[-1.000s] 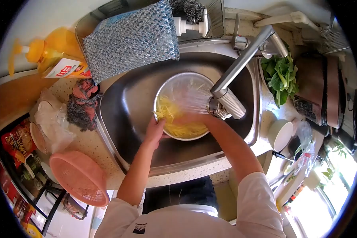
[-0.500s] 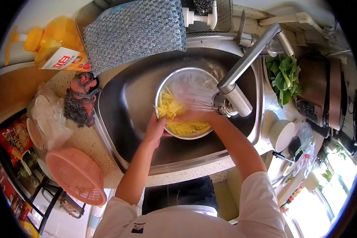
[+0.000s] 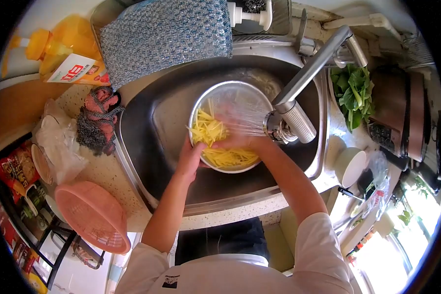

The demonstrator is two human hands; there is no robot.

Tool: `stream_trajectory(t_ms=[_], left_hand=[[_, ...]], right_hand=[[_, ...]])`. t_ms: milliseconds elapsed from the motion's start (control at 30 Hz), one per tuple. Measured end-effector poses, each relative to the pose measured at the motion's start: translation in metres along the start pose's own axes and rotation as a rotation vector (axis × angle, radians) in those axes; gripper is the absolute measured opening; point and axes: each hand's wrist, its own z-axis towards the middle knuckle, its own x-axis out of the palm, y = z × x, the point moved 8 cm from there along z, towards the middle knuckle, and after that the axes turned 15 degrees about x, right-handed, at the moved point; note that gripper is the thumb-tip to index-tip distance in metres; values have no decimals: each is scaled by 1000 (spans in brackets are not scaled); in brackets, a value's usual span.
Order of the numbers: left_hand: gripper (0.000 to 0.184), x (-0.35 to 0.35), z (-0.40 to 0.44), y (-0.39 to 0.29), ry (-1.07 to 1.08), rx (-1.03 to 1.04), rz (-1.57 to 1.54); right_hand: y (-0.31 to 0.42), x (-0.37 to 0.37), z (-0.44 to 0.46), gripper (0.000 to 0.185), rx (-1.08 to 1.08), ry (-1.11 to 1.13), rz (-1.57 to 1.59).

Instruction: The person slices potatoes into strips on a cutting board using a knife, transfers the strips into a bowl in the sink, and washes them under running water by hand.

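A round metal bowl [image 3: 195, 111] stands in the sink, holding pale yellow shreds [image 3: 208, 128] that look like cut potato. My left hand [image 3: 188, 158] grips its left rim, thumb on the edge and fingers underneath. Inside the bowl, my right hand [image 3: 236, 133] is among the shreds, its fingers smeared by motion and partly behind the water spray. That spray comes from the faucet head [image 3: 298, 122], which hangs over the bowl's right side, just above my right wrist.
The steel sink [image 3: 157, 127] surrounds the bowl. Left of it are a mesh cloth [image 3: 100, 122] and a pink plastic basket [image 3: 90, 213]. Leafy greens [image 3: 353, 93] and a white bowl [image 3: 350, 166] stand on the right. A yellow soap bottle [image 3: 71, 49] is at the back left.
My right hand has shifted slightly up within the bowl, stirring the water and shreds. My left hand keeps its hold on the rim. The whole view has shifted a little.
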Motion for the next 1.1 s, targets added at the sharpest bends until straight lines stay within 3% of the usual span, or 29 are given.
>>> stream_trajectory(t_ms=[100, 533, 700, 1100], left_hand=[[67, -2, 3, 6, -10, 7, -6], [60, -8, 2, 21, -63, -131, -80], [60, -7, 0, 19, -99, -112, -65], [51, -14, -12, 12, -185, -30, -190]], right_hand=[[3, -3, 6, 97, 104, 269, -42], [4, 0, 8, 100, 138, 252, 26], [7, 2, 7, 100, 63, 153, 8], [23, -1, 5, 99, -29, 160, 310]])
